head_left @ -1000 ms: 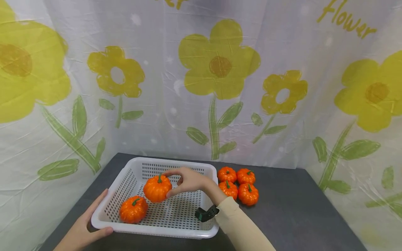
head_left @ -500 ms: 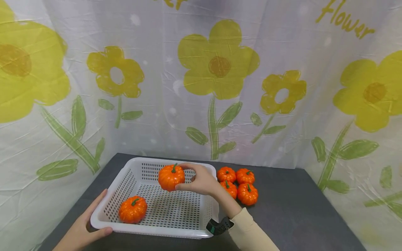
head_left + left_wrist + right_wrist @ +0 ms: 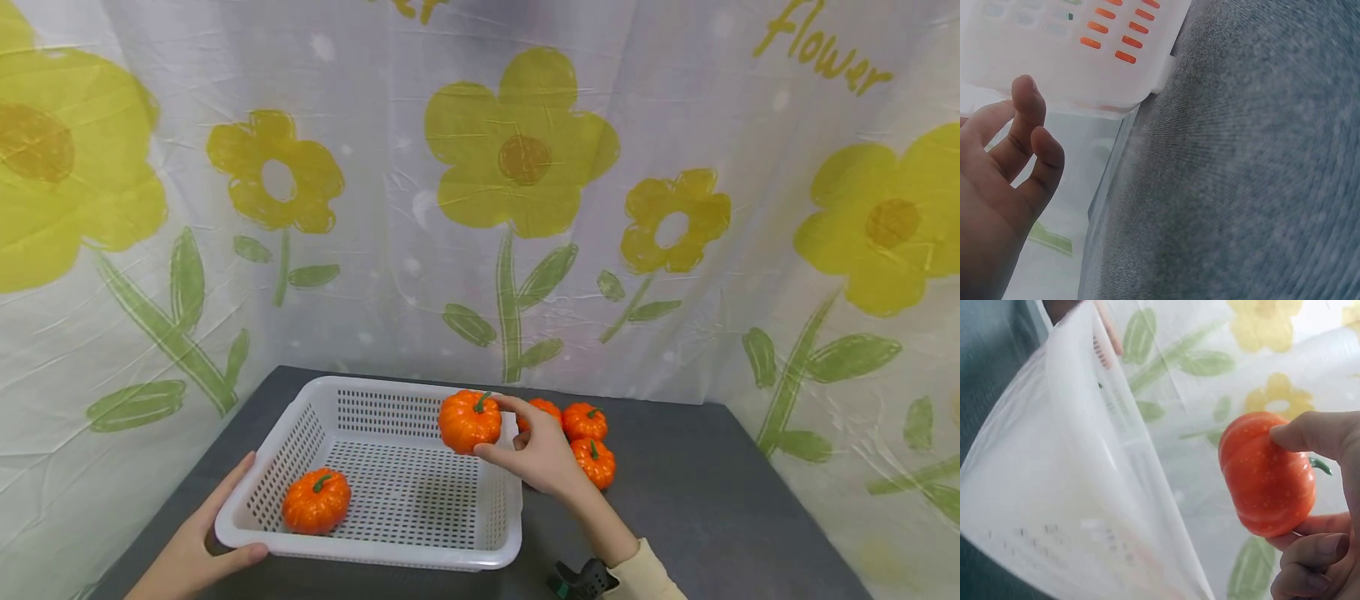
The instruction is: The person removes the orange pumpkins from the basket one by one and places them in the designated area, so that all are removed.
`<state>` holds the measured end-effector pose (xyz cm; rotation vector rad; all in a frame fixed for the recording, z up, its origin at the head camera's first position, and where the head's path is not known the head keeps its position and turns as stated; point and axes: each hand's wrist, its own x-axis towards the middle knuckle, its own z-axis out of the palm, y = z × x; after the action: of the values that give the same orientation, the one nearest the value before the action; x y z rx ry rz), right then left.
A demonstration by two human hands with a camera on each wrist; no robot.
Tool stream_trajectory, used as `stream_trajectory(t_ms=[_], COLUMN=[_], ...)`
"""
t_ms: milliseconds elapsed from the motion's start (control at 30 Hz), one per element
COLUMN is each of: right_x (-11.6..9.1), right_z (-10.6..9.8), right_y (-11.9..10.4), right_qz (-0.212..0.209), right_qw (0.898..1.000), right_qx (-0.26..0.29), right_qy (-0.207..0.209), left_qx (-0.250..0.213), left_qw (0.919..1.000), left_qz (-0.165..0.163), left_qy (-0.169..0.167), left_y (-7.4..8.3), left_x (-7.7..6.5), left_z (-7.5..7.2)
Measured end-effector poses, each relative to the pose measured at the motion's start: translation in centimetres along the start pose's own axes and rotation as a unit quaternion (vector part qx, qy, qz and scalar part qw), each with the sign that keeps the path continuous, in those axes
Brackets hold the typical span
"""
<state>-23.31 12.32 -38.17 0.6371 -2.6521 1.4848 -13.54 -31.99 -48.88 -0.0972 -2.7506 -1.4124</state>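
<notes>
My right hand (image 3: 543, 452) holds a small orange toy pumpkin (image 3: 468, 422) with a green stem, pinched between thumb and fingers. It hangs over the right side of a white perforated plastic basket (image 3: 375, 549). The right wrist view shows the thumb across the held pumpkin (image 3: 1266, 481) and the basket wall (image 3: 1066, 462) off to the left. Inside the basket, toward its front left, lies another pumpkin (image 3: 317, 502). My left hand (image 3: 197, 540) rests spread at the basket's front left corner, thumb along the front rim, fingers along the left side.
Just right of the basket, several more pumpkins (image 3: 585, 422) are grouped on the dark grey table (image 3: 697, 500), partly hidden behind my right hand. A white curtain (image 3: 390, 317) printed with yellow flowers hangs behind the table and along both sides.
The right hand has carried its pumpkin from the basket's middle rightward and slightly up, to the basket's right side. The left hand, basket and other pumpkin stay in place.
</notes>
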Motion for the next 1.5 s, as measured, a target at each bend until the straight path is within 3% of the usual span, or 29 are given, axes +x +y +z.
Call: stream_trajectory(t_ms=[267,500,800,900,1133,1500], right_x=[-3.1,-5.3,-8.0,-8.3,-7.4,-8.3], right_z=[-2.4,-3.9,-5.2,-5.2,-4.8,-4.0], right_y=[2.2,4.7,6.8,7.2,8.0,9.6], right_qz=[0.050,0.085,0.131,0.129,0.093,0.126], right_qw=[0.997,0.990,0.984,0.983,0.987,0.985], right_qx=[0.013,-0.011,-0.026,-0.032,-0.045,-0.049], right_qy=[0.065,0.110,0.118,0.123,0.127,0.107], left_qx=[-0.002,-0.005,-0.012,-0.009,-0.008,-0.002], left_qw=[0.9998,0.9991,0.9982,0.9989,0.9986,0.9993], left_qz=[-0.011,-0.031,-0.045,-0.034,0.049,0.033], left_qy=[-0.014,-0.028,-0.039,-0.032,0.021,0.017], left_y=[0.1,0.5,0.5,0.5,0.5,0.7], left_x=[-0.3,-0.7,-1.0,-0.8,-0.1,-0.4], left_z=[0.3,0.5,0.8,0.5,-0.1,-0.2])
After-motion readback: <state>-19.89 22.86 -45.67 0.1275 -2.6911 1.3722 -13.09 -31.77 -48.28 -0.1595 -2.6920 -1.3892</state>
